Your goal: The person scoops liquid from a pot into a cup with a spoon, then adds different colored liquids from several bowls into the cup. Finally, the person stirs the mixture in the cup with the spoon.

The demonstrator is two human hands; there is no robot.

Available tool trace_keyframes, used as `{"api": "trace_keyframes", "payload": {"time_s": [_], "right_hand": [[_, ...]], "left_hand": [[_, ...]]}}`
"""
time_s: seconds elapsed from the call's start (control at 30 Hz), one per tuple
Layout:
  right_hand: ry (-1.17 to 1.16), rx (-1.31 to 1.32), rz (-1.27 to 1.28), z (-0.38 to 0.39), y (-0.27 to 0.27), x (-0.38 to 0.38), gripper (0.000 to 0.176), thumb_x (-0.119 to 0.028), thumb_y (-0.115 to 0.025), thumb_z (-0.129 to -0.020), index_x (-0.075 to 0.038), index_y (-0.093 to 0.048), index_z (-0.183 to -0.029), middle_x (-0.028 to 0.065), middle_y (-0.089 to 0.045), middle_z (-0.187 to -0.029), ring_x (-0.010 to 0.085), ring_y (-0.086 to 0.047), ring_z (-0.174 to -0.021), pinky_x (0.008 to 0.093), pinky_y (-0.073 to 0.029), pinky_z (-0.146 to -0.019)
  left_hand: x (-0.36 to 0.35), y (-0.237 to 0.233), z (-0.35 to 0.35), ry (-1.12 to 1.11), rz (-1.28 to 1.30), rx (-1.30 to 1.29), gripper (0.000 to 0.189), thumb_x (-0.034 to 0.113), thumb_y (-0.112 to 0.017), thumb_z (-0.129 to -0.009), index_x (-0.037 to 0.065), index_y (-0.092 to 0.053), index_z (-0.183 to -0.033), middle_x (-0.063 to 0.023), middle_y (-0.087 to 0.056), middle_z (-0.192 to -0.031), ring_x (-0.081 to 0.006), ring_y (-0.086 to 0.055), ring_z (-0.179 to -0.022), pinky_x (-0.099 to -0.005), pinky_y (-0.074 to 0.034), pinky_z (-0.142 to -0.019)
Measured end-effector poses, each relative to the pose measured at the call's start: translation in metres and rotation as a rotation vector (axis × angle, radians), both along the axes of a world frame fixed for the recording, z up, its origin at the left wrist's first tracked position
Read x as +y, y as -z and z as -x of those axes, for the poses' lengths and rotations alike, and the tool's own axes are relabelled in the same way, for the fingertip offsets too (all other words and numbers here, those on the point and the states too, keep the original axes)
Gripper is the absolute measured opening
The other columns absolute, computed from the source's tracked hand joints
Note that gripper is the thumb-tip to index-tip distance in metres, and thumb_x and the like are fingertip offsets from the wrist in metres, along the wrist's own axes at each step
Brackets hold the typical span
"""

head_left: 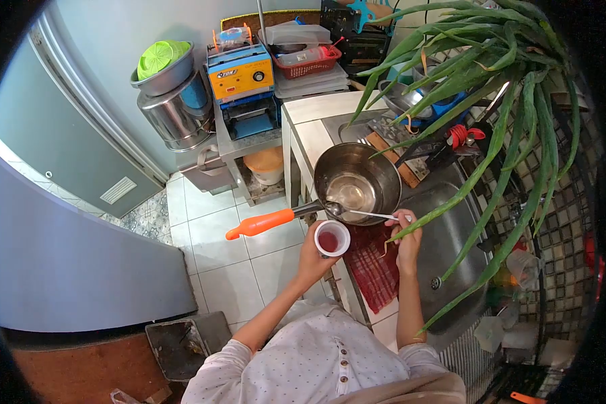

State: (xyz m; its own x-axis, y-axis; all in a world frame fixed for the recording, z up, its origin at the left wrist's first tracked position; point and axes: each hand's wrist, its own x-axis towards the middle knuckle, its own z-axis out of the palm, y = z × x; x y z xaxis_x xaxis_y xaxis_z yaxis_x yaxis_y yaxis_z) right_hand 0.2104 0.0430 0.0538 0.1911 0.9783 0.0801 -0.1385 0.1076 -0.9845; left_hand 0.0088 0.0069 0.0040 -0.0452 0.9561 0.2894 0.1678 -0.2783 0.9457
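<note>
Two hands work: your left hand (310, 254) curls around the cup (332, 238), red liquid inside, at six o'clock from the saucepan (382, 168). Your right hand (405, 234) pinches the spoon (367, 214), its bowl resting inside; the saucepan seemingly holds no red yet.

- White cup (344, 233) holding red liquid (328, 241).
- Silver saucepan (370, 168) with bright orange handle (259, 223).
- Silver spoon (367, 214).
- Red-and-dark checked cloth (374, 266).
- White shirt (316, 357), finely dotted.
- Orange-and-blue machine (242, 77).
</note>
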Motion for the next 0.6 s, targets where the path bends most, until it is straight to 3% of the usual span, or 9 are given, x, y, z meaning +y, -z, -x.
{"api": "trace_keyframes", "payload": {"time_s": [0.13, 0.2, 0.43, 0.6], "right_hand": [[0.065, 0.094, 0.018, -0.005, -0.007, -0.004, 0.016, -0.017, -0.047, -0.091, -0.004, -0.055, -0.087, 0.0059, -0.059, -0.066, 0.0025, -0.033, -0.041, 0.0167, -0.024, -0.038], [0.064, 0.079, 0.045, -0.009, -0.011, -0.007, 0.018, -0.02, -0.047, -0.091, -0.004, -0.053, -0.093, 0.0065, -0.059, -0.072, 0.0034, -0.04, -0.047, 0.016, -0.027, -0.04], [0.084, 0.13, 0.007, -0.007, -0.039, -0.023, 0.016, -0.016, -0.043, -0.092, -0.003, -0.052, -0.093, 0.0031, -0.052, -0.066, 0.0046, -0.042, -0.051, 0.0168, -0.027, -0.042], [-0.092, -0.026, -0.011, -0.006, -0.047, -0.032, 0.017, -0.016, -0.041, -0.093, -0.002, -0.051, -0.093, 0.0007, -0.046, -0.063, 0.0052, -0.036, -0.048, 0.0176, -0.025, -0.042]], "left_hand": [[0.002, 0.001, 0.0, 0.011, -0.005, 0.0, 0.073, 0.009, -0.076, -0.061, 0.001, -0.035, -0.121, -0.0122, -0.052, -0.11, -0.0211, -0.053, -0.103, -0.0319, -0.041, -0.091], [0.002, 0.0, 0.0, -0.001, 0.003, -0.002, 0.072, 0.009, -0.076, -0.062, 0.001, -0.035, -0.121, -0.0121, -0.052, -0.109, -0.0207, -0.054, -0.102, -0.0317, -0.042, -0.09], [0.003, 0.003, -0.001, 0.007, 0.005, -0.023, 0.072, 0.009, -0.076, -0.064, 0.001, -0.034, -0.121, -0.012, -0.053, -0.109, -0.0204, -0.054, -0.101, -0.0317, -0.044, -0.089], [0.004, 0.007, -0.002, 0.003, -0.021, -0.019, 0.072, 0.009, -0.077, -0.064, 0.0, -0.034, -0.122, -0.0118, -0.053, -0.109, -0.0203, -0.055, -0.099, -0.0311, -0.044, -0.088]]}}
